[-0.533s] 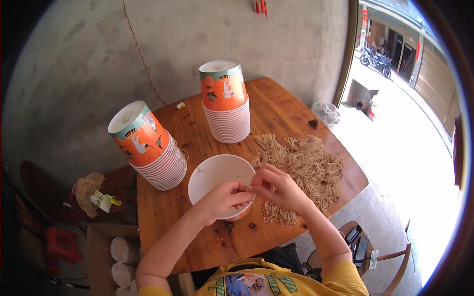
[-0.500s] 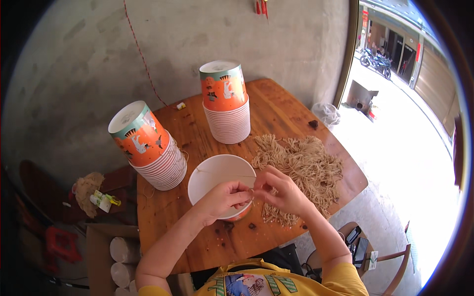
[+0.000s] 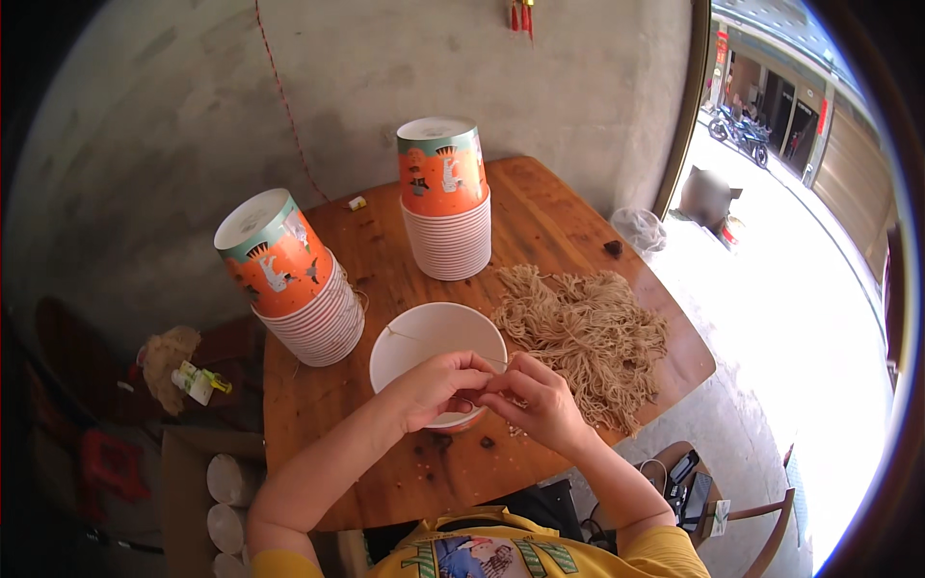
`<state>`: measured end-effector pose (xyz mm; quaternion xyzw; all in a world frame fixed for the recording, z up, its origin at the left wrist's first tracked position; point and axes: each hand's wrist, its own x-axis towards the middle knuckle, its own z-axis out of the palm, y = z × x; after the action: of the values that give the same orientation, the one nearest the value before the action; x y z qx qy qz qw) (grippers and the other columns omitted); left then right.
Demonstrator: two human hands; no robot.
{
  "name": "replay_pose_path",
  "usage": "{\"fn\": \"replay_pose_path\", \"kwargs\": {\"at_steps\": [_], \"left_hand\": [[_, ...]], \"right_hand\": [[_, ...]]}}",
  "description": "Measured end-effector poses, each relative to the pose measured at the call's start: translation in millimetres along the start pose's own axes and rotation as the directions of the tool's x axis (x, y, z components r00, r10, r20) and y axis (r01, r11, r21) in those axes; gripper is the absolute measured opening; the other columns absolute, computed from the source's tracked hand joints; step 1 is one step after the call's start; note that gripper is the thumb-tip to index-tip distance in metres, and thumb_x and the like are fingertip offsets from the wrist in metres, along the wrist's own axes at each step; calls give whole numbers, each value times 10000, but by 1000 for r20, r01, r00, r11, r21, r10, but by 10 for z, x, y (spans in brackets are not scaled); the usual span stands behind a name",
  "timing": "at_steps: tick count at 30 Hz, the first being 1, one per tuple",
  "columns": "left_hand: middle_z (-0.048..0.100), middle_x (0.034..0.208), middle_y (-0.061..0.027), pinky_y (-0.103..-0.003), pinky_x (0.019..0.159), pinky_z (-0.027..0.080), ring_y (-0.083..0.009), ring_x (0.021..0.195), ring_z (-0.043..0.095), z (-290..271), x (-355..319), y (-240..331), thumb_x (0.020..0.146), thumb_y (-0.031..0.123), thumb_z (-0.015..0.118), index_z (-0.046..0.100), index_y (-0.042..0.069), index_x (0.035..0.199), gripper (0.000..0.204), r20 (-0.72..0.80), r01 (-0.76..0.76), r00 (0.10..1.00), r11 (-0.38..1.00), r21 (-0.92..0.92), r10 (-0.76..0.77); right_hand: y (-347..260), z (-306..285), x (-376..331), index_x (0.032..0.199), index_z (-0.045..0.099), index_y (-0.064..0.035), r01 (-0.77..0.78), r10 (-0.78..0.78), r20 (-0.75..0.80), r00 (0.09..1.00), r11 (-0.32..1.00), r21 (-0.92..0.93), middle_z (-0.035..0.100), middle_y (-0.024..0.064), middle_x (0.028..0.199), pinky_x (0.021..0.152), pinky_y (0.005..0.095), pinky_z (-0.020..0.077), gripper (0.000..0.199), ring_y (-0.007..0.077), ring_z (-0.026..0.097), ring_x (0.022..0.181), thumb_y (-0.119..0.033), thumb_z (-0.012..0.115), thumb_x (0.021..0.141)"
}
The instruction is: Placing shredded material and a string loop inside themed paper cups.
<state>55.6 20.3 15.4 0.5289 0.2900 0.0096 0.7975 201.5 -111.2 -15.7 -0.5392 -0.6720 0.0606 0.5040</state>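
An open white paper tub (image 3: 409, 349) stands upright on the wooden table in front of me. A thin tan string (image 3: 409, 336) runs from the left inner wall of the tub toward my fingers. My left hand (image 3: 438, 390) is over the front of the tub, its fingers pinched on the string. Touching it, my right hand (image 3: 538, 397) is also closed in a pinch at the right rim, on the same string. Just where the fingertips meet, the string's end is hidden. To the right lies a loose heap of tan strings (image 3: 588, 337).
Upside-down stacks of orange-printed tubs stand at the left (image 3: 306, 308) and at the back (image 3: 448, 226). A cardboard box (image 3: 188, 482) holding white rolls is at lower left. A wooden chair (image 3: 766, 549) with devices stands at lower right, beyond the table edge (image 3: 689, 385).
Both hands have drawn closer together, and the right hand has turned lower beside the left fingertips. The view has shifted slightly.
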Motion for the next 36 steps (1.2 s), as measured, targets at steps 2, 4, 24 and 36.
{"fn": "replay_pose_path", "kwargs": {"at_steps": [2, 4, 24, 36], "left_hand": [[597, 957, -32, -237, 743, 508, -96, 812, 590, -31, 36, -48, 930, 60, 599, 581, 35, 1039, 114, 50, -31, 998, 998, -56, 33], [597, 973, -49, -250, 768, 516, -110, 834, 596, -71, 35, -49, 916, 42, 606, 574, 20, 1059, 148, 67, -63, 996, 997, -46, 66], [505, 1058, -55, -257, 826, 502, -114, 918, 575, 110, -136, -88, 886, -6, 611, 521, 21, 1036, 177, 80, -433, 849, 603, 670, 522], [610, 836, -54, -281, 713, 513, -151, 769, 621, 257, -182, -156, 866, 17, 633, 537, 13, 915, 108, -113, -312, 776, 534, 786, 621]], "right_hand": [[36, -25, -1, 900, 651, -57, 72, -71, 26, 997, 996, -51, 543, 57, 790, 607, 334, 490, 125, 213, 581, 694, -81, 740, 815], [52, -72, 6, 933, 646, -54, -53, 50, 40, 998, 996, 78, 557, 50, 800, 610, 320, 491, 134, 190, 584, 691, -77, 726, 828], [-46, -87, 78, 872, 610, -42, -185, 185, 40, 982, 983, 16, 585, 78, 773, 605, 341, 525, 132, 227, 635, 681, -118, 711, 835], [-67, -69, 61, 844, 582, -57, -37, 39, 8, 999, 986, -161, 558, 64, 768, 579, 362, 512, 136, 241, 615, 684, -100, 709, 823]]}}
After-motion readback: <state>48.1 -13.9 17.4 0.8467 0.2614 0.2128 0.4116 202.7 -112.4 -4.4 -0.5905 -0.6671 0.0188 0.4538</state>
